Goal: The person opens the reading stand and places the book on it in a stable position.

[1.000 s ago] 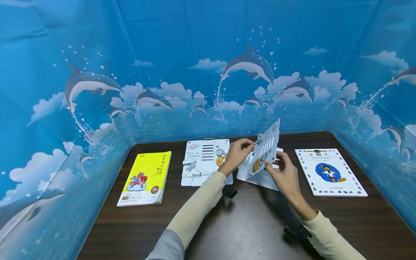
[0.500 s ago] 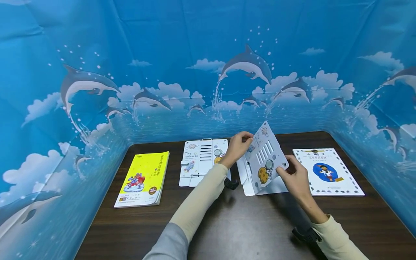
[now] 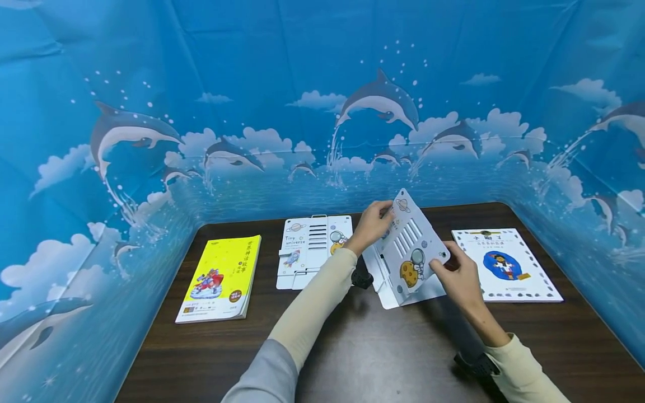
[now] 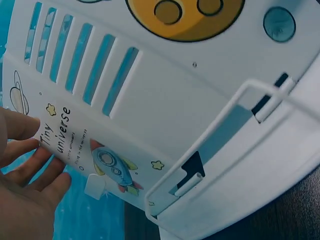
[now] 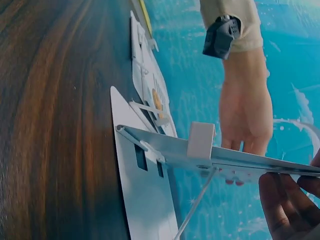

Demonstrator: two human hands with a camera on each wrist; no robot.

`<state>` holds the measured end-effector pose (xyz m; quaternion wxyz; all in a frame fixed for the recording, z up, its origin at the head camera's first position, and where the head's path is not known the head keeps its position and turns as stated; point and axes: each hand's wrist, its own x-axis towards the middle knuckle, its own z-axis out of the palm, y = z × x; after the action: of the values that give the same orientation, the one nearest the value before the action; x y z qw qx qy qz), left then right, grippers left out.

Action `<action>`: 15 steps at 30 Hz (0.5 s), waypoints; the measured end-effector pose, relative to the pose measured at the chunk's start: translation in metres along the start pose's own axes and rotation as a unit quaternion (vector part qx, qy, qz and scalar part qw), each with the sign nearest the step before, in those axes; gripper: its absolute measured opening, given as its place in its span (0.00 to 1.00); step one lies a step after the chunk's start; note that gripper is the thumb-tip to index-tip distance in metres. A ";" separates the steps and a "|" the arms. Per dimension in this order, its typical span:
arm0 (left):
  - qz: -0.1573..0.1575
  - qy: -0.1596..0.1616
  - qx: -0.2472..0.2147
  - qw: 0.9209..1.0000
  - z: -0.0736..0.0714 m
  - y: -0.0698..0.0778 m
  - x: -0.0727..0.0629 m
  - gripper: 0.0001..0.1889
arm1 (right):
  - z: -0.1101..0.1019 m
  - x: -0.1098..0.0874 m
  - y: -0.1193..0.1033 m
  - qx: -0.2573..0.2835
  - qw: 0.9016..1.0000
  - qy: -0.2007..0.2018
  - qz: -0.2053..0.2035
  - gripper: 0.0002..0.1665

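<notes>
White book stand [image 3: 410, 252] — tilted up btwn L hand [image 3: 372, 226], pinching left edge, & R hand [image 3: 461, 274], pinching right corner.

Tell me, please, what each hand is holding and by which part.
The left hand holds the raised white panel by its left edge; the right hand pinches the same panel's right corner.

Raised panel [image 3: 405, 256] hides part of its base plate [image 3: 430, 288]; left forearm [image 3: 319, 305] covers the near right corner of the flat stand [image 3: 308, 250] by the table's [image 3: 373, 352] far edge; right hand [image 3: 459, 275] masks part of the white book's [image 3: 506, 267] left side; yellow book's [image 3: 220, 277] small print is illegible; head view crops the table's near edge.
</notes>
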<state>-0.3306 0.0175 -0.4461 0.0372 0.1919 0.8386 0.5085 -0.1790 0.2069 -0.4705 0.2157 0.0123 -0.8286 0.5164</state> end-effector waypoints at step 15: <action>-0.009 0.092 0.002 0.996 -0.016 -0.017 -0.003 0.18 | -0.019 0.043 0.020 -0.064 0.997 0.010 0.036 0.23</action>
<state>-0.3362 -0.0037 -0.4536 -0.0355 0.1368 0.8412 0.5219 -0.2163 0.2415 -0.4649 0.2054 -0.0363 -0.8579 0.4696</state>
